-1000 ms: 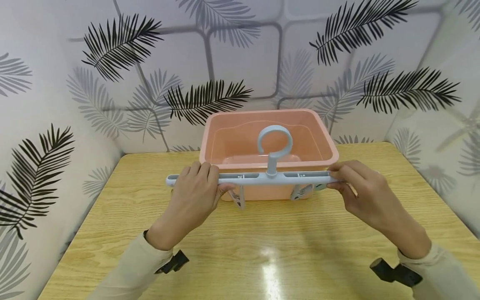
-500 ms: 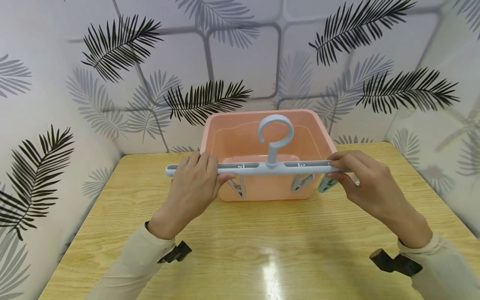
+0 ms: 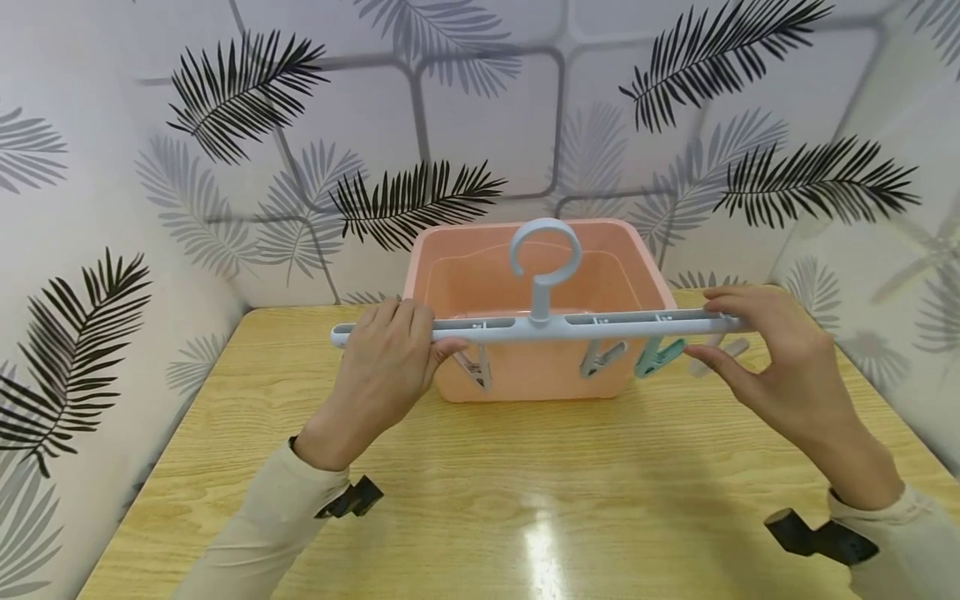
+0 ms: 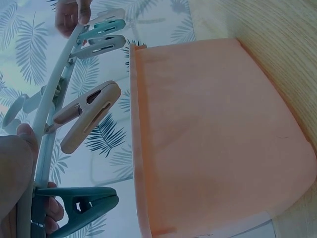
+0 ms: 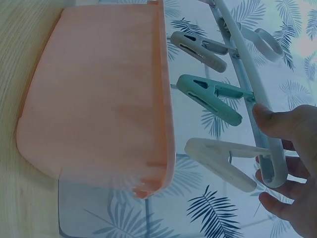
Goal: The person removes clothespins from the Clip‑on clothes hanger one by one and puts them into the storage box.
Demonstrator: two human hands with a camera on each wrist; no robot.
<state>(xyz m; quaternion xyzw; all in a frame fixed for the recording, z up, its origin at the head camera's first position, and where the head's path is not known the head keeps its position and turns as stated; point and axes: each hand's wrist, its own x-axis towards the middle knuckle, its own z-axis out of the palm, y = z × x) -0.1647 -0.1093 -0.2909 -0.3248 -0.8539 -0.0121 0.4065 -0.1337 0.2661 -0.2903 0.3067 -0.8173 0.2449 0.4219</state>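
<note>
A light blue clip hanger (image 3: 630, 327) is held level in front of a pink tub, its open-ring hook (image 3: 546, 224) upward. My left hand (image 3: 375, 383) grips the bar near its left end, fingers over the top and thumb beneath. At the other end, my right hand (image 3: 798, 375) pinches the bar between thumb and fingers. Clips hang below: a white clip (image 5: 218, 161) by the right hand, then a green clip (image 5: 208, 99) and a grey clip (image 5: 198, 49). A beige clip (image 4: 81, 119) and a dark green clip (image 4: 81, 208) hang on the left half.
The pink tub (image 3: 532, 387) stands at the back of the wooden table (image 3: 450, 483), close to the leaf-patterned wall (image 3: 480, 117). Its opening lies behind the hanger in the head view. Patterned panels also rise at the left and right sides.
The hanger has shifted upward in the head view. My right hand has slid rightward along the bar to its end, bringing the green and white clips into view. My left hand keeps its grip.
</note>
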